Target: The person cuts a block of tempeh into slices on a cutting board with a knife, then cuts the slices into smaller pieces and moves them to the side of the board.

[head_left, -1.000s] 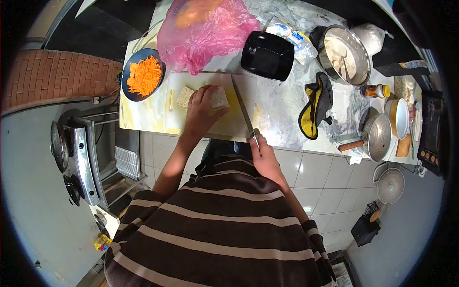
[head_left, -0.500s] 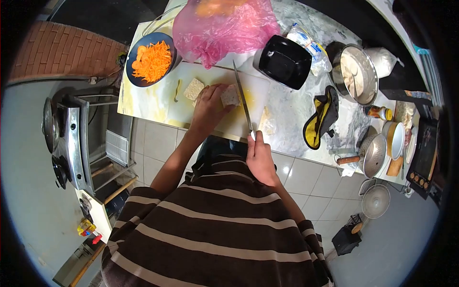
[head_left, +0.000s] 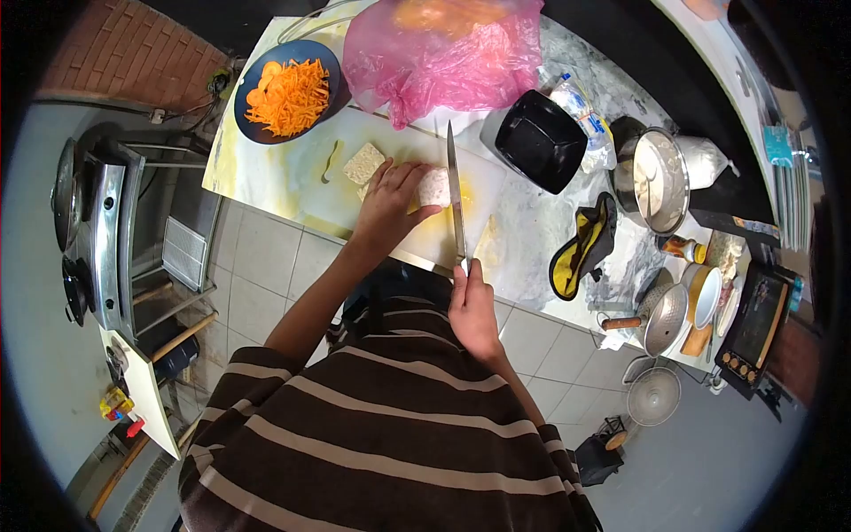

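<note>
On the white cutting board, my left hand (head_left: pixel 390 202) holds a pale whitish block (head_left: pixel 433 188) between its thumb and fingers. My right hand (head_left: pixel 474 310) is closed round the handle of a long knife (head_left: pixel 456 186). The blade points away from me and lies along the right side of the block; whether it touches cannot be told. Another pale, grainy block (head_left: pixel 363 164) sits to the left of my left fingers, with a small piece partly hidden beside them.
A dark bowl (head_left: pixel 333 80) of shredded carrot stands at the back left, beside a pink plastic bag (head_left: pixel 443 62). To the right are an empty black dish (head_left: pixel 541 142), a black-and-yellow mitt (head_left: pixel 581 248), a metal pot (head_left: pixel 678 191) and a perforated pan (head_left: pixel 665 319).
The whole view has shifted and turned slightly. The knife now stands more upright against the block's right side. Both hands keep their holds.
</note>
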{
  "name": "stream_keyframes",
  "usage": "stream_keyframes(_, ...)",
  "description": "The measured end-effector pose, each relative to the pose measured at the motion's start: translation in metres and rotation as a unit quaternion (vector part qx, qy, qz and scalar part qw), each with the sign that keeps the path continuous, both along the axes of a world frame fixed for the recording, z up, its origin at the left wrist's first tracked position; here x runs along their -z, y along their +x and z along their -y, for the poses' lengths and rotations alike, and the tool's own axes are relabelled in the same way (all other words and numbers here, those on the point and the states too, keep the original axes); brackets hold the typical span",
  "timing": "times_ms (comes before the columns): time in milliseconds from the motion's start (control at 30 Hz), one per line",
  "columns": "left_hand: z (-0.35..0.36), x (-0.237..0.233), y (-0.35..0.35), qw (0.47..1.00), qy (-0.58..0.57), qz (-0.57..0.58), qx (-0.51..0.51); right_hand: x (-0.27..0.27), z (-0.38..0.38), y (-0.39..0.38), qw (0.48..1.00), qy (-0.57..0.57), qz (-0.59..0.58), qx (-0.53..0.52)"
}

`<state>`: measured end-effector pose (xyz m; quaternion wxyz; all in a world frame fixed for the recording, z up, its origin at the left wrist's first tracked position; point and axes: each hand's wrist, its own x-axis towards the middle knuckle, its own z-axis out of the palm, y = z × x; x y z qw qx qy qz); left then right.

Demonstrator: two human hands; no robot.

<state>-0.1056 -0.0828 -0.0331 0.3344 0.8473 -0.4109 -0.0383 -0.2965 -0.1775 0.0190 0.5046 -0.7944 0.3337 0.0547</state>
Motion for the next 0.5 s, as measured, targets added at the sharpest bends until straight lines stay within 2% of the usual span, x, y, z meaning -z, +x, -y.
stream_keyframes(500, 0.002, -0.014, 0.002, 0.999, 0.032, -0.017, 0.023, 0.005, -0.004, 0.003, 0.999, -0.025, 0.019, 0.01)
